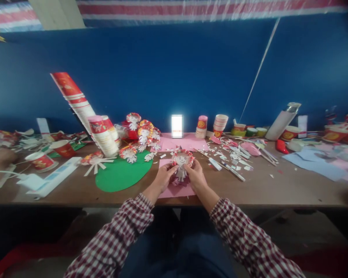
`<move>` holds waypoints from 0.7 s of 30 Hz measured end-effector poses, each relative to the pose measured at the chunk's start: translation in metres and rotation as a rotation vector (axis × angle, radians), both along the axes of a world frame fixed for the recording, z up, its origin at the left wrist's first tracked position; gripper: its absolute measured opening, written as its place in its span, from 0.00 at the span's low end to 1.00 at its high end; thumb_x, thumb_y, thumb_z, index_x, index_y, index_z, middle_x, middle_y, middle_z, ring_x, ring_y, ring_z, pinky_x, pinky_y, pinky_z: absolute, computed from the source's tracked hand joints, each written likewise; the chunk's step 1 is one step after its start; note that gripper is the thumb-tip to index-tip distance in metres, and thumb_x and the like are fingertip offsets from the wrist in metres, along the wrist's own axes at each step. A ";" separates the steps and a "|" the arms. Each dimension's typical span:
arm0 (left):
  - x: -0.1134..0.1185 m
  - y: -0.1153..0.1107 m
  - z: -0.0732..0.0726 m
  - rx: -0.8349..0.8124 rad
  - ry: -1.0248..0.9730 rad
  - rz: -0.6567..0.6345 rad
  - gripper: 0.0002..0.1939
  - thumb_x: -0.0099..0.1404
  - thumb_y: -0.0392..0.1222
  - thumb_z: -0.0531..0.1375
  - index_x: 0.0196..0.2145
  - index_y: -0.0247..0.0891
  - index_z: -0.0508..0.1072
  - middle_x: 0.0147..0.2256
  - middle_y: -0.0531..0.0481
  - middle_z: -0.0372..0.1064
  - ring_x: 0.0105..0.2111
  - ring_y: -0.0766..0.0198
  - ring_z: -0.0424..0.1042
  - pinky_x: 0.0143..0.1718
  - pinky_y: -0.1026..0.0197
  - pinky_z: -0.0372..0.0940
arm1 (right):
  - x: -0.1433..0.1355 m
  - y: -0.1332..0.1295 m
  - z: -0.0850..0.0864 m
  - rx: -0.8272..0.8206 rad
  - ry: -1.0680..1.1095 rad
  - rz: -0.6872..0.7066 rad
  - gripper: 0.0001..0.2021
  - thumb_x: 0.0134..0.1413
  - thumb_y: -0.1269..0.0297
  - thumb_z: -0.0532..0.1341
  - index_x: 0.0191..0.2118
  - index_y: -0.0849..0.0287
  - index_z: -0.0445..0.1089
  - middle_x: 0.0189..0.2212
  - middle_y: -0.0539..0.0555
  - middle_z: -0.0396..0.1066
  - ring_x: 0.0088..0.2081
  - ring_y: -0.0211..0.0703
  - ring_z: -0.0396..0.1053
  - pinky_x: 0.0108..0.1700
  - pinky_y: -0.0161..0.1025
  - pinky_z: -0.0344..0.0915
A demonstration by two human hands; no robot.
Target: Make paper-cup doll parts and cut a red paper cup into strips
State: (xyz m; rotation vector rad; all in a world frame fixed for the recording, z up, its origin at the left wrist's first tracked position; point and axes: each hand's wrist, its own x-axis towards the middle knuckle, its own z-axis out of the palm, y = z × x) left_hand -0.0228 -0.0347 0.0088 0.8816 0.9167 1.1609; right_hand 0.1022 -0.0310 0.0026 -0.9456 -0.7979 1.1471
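Between my two hands is a paper doll [181, 159], white with a drawn face and a red and yellow ruffled rim around its head. My left hand [164, 177] pinches its left side, and my right hand [195, 175] grips the right side with the thumb on its front. Under it lies a pink paper sheet [174, 192] near the table's front edge. Similar paper dolls [145, 133] stand and lie in a cluster to the left, some on a green paper oval [124, 175].
Stacked paper cups [104, 135] lean at the left, by a white power strip [56, 177]. Paper scraps [239, 156], pens [233, 171] and a red stapler-like object [282, 146] lie right. A bright phone-like screen [177, 126] stands behind. Another person's hand [0, 166] is far left.
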 end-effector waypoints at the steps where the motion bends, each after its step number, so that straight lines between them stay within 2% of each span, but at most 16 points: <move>1: 0.003 0.002 -0.002 0.020 -0.005 0.019 0.21 0.45 0.46 0.70 0.35 0.32 0.72 0.25 0.50 0.70 0.22 0.68 0.69 0.24 0.65 0.64 | 0.000 0.000 -0.001 0.007 -0.015 -0.005 0.17 0.36 0.65 0.64 0.37 0.56 0.63 0.26 0.46 0.70 0.25 0.38 0.68 0.29 0.35 0.65; 8: 0.011 0.005 -0.004 0.032 -0.010 0.098 0.21 0.42 0.46 0.70 0.32 0.32 0.72 0.21 0.52 0.70 0.18 0.68 0.67 0.19 0.66 0.60 | -0.002 -0.004 0.002 0.005 -0.109 -0.007 0.16 0.37 0.64 0.63 0.38 0.56 0.63 0.25 0.45 0.68 0.24 0.37 0.66 0.27 0.34 0.64; 14: 0.009 0.004 -0.004 0.014 -0.064 0.119 0.23 0.37 0.45 0.72 0.30 0.32 0.71 0.22 0.50 0.71 0.20 0.65 0.69 0.20 0.65 0.62 | -0.001 -0.003 -0.002 0.017 -0.179 0.036 0.18 0.38 0.62 0.63 0.39 0.55 0.62 0.29 0.47 0.71 0.29 0.39 0.70 0.32 0.35 0.67; 21: 0.011 0.003 -0.012 0.088 -0.056 0.167 0.20 0.40 0.46 0.71 0.29 0.31 0.72 0.21 0.50 0.71 0.20 0.66 0.69 0.24 0.64 0.64 | 0.000 0.002 -0.013 0.013 -0.286 0.005 0.18 0.39 0.60 0.62 0.40 0.54 0.63 0.29 0.46 0.70 0.29 0.38 0.69 0.30 0.34 0.67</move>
